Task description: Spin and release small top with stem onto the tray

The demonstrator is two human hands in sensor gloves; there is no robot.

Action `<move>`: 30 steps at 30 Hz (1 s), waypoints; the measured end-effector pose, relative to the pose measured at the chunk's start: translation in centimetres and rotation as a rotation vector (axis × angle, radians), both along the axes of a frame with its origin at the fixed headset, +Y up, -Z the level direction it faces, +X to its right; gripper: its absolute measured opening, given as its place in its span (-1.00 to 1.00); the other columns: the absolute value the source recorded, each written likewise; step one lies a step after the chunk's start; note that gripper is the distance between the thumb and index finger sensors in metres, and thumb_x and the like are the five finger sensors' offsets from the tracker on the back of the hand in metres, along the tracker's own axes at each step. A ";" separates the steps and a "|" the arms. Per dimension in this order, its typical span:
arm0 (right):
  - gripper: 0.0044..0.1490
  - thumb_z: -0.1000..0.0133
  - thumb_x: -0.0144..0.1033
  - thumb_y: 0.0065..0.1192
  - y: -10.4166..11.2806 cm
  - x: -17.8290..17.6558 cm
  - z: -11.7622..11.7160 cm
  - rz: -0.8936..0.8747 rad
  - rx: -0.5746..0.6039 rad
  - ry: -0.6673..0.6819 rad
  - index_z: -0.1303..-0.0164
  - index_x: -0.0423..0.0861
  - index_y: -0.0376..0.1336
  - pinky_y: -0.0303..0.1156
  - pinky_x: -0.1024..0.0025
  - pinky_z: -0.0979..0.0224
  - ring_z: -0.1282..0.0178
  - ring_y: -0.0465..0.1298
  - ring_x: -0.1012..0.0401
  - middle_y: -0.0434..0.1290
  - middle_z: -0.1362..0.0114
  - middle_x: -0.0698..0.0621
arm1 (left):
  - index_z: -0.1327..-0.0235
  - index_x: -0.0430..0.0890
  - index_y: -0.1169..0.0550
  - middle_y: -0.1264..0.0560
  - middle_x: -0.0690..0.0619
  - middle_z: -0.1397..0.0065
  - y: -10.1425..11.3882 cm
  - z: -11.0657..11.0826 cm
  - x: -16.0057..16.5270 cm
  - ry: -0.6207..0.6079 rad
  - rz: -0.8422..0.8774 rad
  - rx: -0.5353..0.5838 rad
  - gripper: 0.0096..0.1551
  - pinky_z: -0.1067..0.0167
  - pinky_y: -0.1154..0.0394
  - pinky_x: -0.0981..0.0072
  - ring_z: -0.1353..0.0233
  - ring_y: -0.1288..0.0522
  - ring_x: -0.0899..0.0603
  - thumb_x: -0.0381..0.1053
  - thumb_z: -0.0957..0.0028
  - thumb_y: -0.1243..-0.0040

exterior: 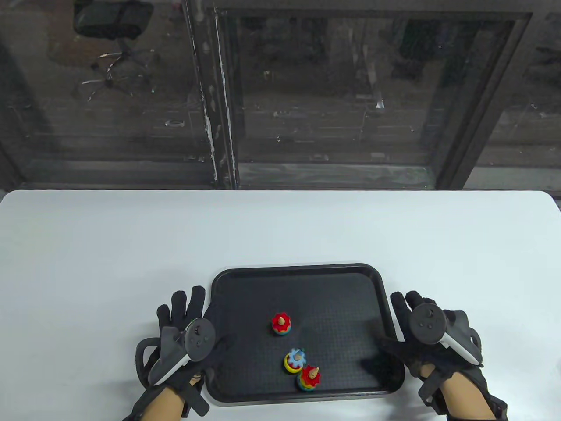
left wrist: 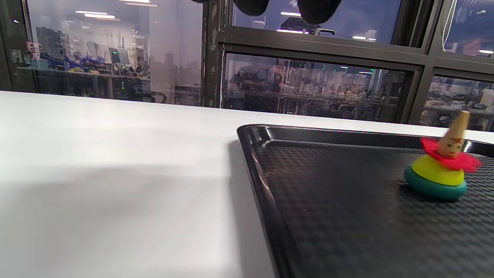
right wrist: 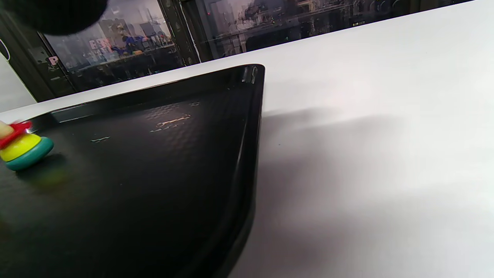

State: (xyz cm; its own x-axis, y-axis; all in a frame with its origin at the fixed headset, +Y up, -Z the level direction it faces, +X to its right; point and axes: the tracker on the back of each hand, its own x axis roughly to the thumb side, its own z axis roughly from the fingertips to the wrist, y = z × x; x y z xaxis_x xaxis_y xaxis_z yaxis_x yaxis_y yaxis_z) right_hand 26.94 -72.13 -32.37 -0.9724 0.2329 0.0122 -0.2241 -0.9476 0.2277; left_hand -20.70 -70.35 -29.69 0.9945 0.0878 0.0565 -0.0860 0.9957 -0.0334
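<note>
black gloves (exterior: pixel 184 315), grey-white strapped trackers (exterior: pixel 198 338)

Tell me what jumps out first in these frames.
Three small colourful tops sit on the black tray at the near middle of the white table: one with a red collar alone near the centre, a blue-collared one and another red-collared one close together toward the near edge. A gloved left hand and right hand flank the tray, fingers extended, holding nothing.

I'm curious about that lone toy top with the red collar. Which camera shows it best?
The left wrist view: the top shows whole, from the side. The table view shows it small, from above; the right wrist view crops it at the edge.
</note>
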 end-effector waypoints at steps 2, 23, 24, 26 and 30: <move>0.22 0.10 0.52 -0.06 -0.1 0.1 -0.1 0.001 -0.008 -0.005 -0.59 0.30 -0.47 -0.29 -0.38 -0.56 -0.75 -0.29 -0.20 -0.41 -0.73 -0.04 | -0.63 0.41 -0.07 0.14 0.15 -0.89 0.0 0.0 0.0 0.000 -0.001 0.002 0.09 -0.62 0.17 -0.39 -0.82 0.22 -0.31 0.67 0.33 0.30; 0.19 0.12 0.52 -0.06 0.4 1.0 0.7 0.002 0.077 -0.017 -0.62 0.30 -0.38 -0.28 -0.38 -0.55 -0.75 -0.31 -0.21 -0.41 -0.74 -0.01 | -0.62 0.42 -0.10 0.13 0.17 -0.89 0.2 -0.3 0.3 -0.069 0.061 -0.006 0.05 -0.62 0.21 -0.38 -0.82 0.22 -0.30 0.65 0.30 0.23; 0.19 0.12 0.52 -0.06 0.4 0.9 0.7 0.002 0.077 -0.011 -0.63 0.29 -0.36 -0.28 -0.38 -0.55 -0.75 -0.31 -0.20 -0.40 -0.74 -0.01 | -0.62 0.42 -0.10 0.12 0.16 -0.89 0.1 -0.3 0.5 -0.085 0.068 -0.009 0.06 -0.62 0.19 -0.39 -0.82 0.21 -0.30 0.65 0.30 0.23; 0.16 0.12 0.51 -0.06 0.4 0.7 0.7 0.000 0.076 -0.002 -0.64 0.27 -0.28 -0.28 -0.38 -0.56 -0.75 -0.29 -0.20 -0.37 -0.75 -0.02 | -0.62 0.43 -0.09 0.12 0.16 -0.89 0.1 -0.3 0.6 -0.092 0.064 -0.017 0.06 -0.61 0.18 -0.39 -0.82 0.21 -0.31 0.66 0.30 0.23; 0.12 0.11 0.51 -0.07 0.5 0.2 0.9 0.005 0.083 0.016 -0.62 0.26 -0.22 -0.26 -0.38 -0.56 -0.75 -0.27 -0.19 -0.33 -0.75 -0.02 | -0.62 0.42 -0.09 0.12 0.14 -0.89 0.1 -0.3 0.8 -0.099 0.060 -0.021 0.05 -0.61 0.18 -0.39 -0.82 0.20 -0.31 0.66 0.29 0.23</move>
State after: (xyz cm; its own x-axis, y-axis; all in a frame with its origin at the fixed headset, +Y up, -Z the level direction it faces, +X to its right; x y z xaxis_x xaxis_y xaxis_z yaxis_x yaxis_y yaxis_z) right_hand 27.15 -71.64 -31.51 -0.9731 0.2257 0.0465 -0.2164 -0.9644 0.1521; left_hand -19.94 -70.21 -29.96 0.9771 0.1492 0.1520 -0.1406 0.9879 -0.0655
